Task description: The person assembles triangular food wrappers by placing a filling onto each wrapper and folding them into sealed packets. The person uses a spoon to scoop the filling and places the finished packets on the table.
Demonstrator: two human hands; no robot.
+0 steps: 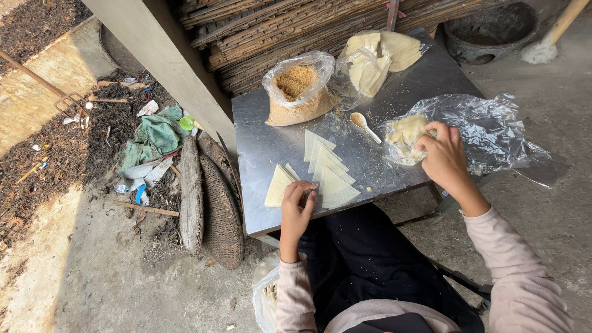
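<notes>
We note the left hand (pixel 297 208) pinching a triangular wrapper (pixel 280 184) at seven o'clock; the right hand (pixel 441 156) grips dough (pixel 404 137) at three.

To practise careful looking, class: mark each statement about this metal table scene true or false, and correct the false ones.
1. The right hand touches the pale dough lump on clear plastic. True.
2. The small white spoon stands inside the clear bag of brown crumbs. False: it lies on the grey metal table.
3. The left hand rests by the pale triangular dough sheets. True.
4. The triangular sheets are green. False: pale cream.
</notes>
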